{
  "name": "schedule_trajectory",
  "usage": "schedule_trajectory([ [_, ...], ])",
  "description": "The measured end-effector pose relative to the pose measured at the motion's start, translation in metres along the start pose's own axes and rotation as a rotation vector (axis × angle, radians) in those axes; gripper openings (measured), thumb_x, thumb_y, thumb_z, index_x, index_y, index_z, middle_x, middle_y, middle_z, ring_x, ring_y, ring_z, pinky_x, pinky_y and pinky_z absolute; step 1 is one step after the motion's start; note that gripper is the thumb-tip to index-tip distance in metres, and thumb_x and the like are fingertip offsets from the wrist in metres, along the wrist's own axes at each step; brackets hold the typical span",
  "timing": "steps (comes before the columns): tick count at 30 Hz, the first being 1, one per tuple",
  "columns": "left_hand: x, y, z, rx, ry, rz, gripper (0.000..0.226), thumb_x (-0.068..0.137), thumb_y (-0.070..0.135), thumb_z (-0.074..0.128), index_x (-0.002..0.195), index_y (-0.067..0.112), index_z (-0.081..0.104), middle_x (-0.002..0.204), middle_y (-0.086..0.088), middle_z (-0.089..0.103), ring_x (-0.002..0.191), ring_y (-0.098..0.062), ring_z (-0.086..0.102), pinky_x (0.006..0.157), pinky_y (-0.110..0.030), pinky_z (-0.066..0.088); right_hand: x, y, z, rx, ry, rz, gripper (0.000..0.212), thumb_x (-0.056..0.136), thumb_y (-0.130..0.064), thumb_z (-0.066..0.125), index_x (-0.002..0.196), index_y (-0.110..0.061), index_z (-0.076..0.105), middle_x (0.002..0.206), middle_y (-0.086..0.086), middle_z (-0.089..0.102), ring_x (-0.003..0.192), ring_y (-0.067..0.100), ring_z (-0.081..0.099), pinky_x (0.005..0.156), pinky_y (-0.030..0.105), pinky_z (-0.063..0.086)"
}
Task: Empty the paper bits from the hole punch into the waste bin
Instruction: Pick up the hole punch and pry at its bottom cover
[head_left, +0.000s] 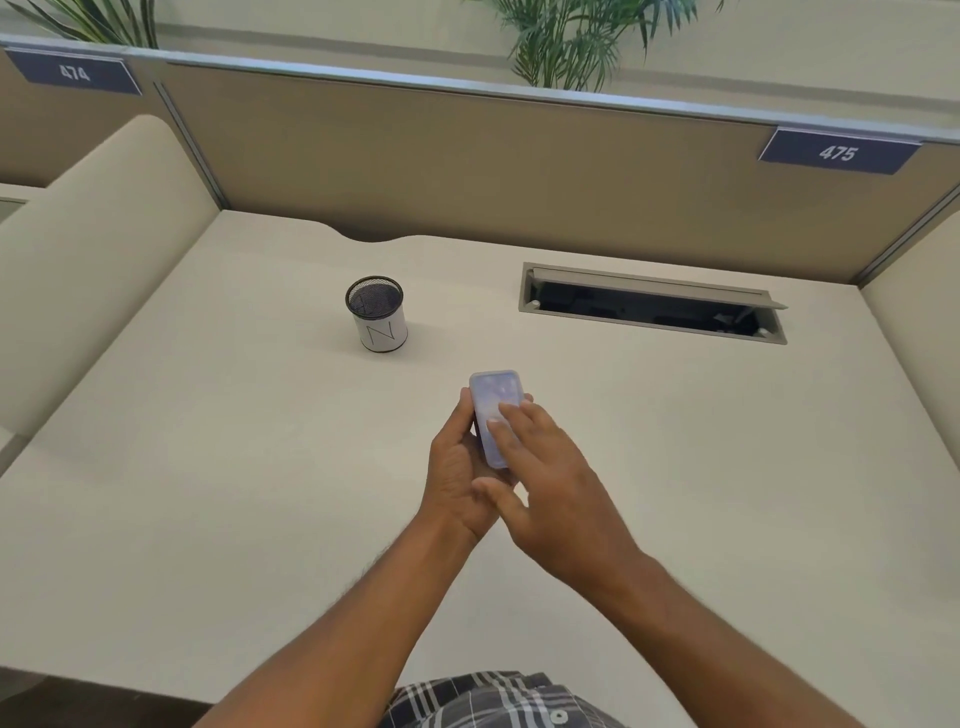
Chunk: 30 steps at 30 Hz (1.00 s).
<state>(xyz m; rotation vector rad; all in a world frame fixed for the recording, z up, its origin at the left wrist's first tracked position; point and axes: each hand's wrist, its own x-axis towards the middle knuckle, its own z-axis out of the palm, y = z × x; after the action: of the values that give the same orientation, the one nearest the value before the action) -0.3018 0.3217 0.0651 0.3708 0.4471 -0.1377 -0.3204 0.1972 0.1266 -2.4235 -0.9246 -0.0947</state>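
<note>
Just below the middle of the frame the person holds the hole punch (493, 410), a small pale bluish, translucent block with rounded corners, raised a little above the cream worktop (208, 467). The left hand (457, 478) is closed around it from the left and from beneath, thumb along its left edge and fingertips just showing past its right edge. The right hand (540, 467) lies over it with the fingers spread and loose, not gripping; two fingertips (506, 415) rest on the punch's upper face and the thumb reaches across toward the left palm. The punch is slightly blurred, so I cannot tell whether its bottom cover is on or off, nor whether any paper bits are inside. Up and to the left of the hands, well apart from them, stands the waste bin (376, 314), a small upright cylinder with a black mesh inside, a dark rim and a white wrap bearing the letter N. To the right of the bin, in the upper right part of the worktop, a grey cable hatch (652, 304) is sunk into the surface with its lid open. Behind runs a tan partition (467, 156) with number plates 474 (75, 73) at the upper left and 475 (837, 151) at the upper right, and green plant fronds (566, 41) show above it. A plaid shirt (498, 699) fills the bottom edge.
</note>
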Motion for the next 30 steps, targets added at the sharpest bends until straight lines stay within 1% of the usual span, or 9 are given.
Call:
schedule_trajectory([
  [2, -0.001, -0.001, 0.001, -0.003, 0.000, -0.003, 0.066, 0.092, 0.046, 0.068, 0.140, 0.002, 0.056, 0.117, -0.017, 0.071, 0.108, -0.029, 0.070, 0.091, -0.042, 0.058, 0.001, 0.000, 0.005, -0.066, 0.077, -0.025, 0.049, 0.087, -0.015, 0.072, 0.131, 0.002, 0.058, 0.137, 0.020, 0.058, 0.133, 0.039, 0.049, 0.108, 0.048, 0.044],
  [5, -0.004, 0.000, -0.001, -0.034, -0.015, -0.014, 0.065, 0.092, 0.045, 0.069, 0.138, 0.000, 0.058, 0.118, -0.018, 0.072, 0.108, -0.030, 0.071, 0.089, -0.042, 0.059, 0.000, -0.001, 0.010, -0.124, 0.122, -0.058, 0.041, 0.085, -0.009, 0.072, 0.123, 0.003, 0.064, 0.130, 0.019, 0.065, 0.125, 0.037, 0.058, 0.101, 0.048, 0.051],
  [9, -0.007, 0.002, -0.006, -0.050, -0.015, -0.004, 0.066, 0.094, 0.045, 0.067, 0.141, 0.001, 0.054, 0.120, -0.019, 0.071, 0.109, -0.031, 0.071, 0.086, -0.042, 0.060, -0.002, -0.004, 0.014, -0.126, 0.154, -0.057, 0.036, 0.087, -0.011, 0.069, 0.122, -0.001, 0.067, 0.130, 0.016, 0.066, 0.125, 0.032, 0.059, 0.096, 0.041, 0.056],
  [15, -0.009, 0.010, -0.009, -0.107, -0.031, -0.025, 0.065, 0.093, 0.042, 0.069, 0.140, -0.001, 0.055, 0.115, -0.020, 0.071, 0.104, -0.030, 0.071, 0.090, -0.042, 0.059, 0.001, -0.008, 0.020, -0.044, 0.219, -0.021, 0.031, 0.092, -0.013, 0.063, 0.121, -0.003, 0.069, 0.130, 0.013, 0.066, 0.125, 0.026, 0.060, 0.091, 0.040, 0.058],
  [21, -0.005, 0.016, -0.015, -0.124, -0.030, 0.022, 0.048, 0.098, 0.041, 0.059, 0.132, 0.006, 0.066, 0.121, -0.018, 0.071, 0.103, -0.030, 0.073, 0.084, -0.042, 0.062, 0.006, -0.002, 0.025, 0.115, 0.484, -0.016, 0.030, 0.089, -0.005, 0.066, 0.117, 0.002, 0.069, 0.121, 0.013, 0.071, 0.114, 0.020, 0.068, 0.092, 0.032, 0.058],
  [24, -0.004, 0.016, -0.015, -0.082, -0.027, 0.046, 0.042, 0.098, 0.042, 0.058, 0.116, 0.008, 0.076, 0.116, -0.017, 0.075, 0.097, -0.031, 0.075, 0.076, -0.042, 0.062, 0.008, 0.002, 0.024, 0.264, 0.570, 0.047, 0.028, 0.092, -0.006, 0.063, 0.119, -0.001, 0.070, 0.121, 0.003, 0.071, 0.111, 0.009, 0.068, 0.089, 0.024, 0.057],
  [26, -0.003, 0.016, -0.014, -0.072, -0.018, 0.046, 0.043, 0.099, 0.042, 0.057, 0.119, 0.009, 0.074, 0.117, -0.017, 0.075, 0.096, -0.032, 0.075, 0.076, -0.044, 0.062, 0.010, 0.001, 0.021, 0.368, 0.586, 0.075, 0.026, 0.095, -0.007, 0.060, 0.119, -0.008, 0.069, 0.118, -0.016, 0.068, 0.104, 0.002, 0.068, 0.082, 0.016, 0.056],
  [28, -0.002, 0.016, -0.014, -0.059, -0.007, 0.043, 0.047, 0.099, 0.044, 0.056, 0.129, 0.009, 0.067, 0.124, -0.018, 0.071, 0.102, -0.034, 0.072, 0.085, -0.047, 0.061, 0.011, 0.000, 0.019, 0.421, 0.598, 0.117, 0.023, 0.097, -0.010, 0.058, 0.116, -0.017, 0.070, 0.110, -0.032, 0.065, 0.088, 0.002, 0.068, 0.067, 0.014, 0.055],
  [30, -0.001, 0.016, -0.012, -0.040, 0.004, 0.041, 0.048, 0.097, 0.044, 0.057, 0.130, 0.010, 0.066, 0.129, -0.018, 0.069, 0.110, -0.036, 0.066, 0.101, -0.052, 0.052, 0.012, 0.001, 0.020, 0.454, 0.635, 0.200, 0.021, 0.098, -0.015, 0.058, 0.113, -0.024, 0.069, 0.098, -0.037, 0.066, 0.074, 0.001, 0.065, 0.058, 0.013, 0.051],
])
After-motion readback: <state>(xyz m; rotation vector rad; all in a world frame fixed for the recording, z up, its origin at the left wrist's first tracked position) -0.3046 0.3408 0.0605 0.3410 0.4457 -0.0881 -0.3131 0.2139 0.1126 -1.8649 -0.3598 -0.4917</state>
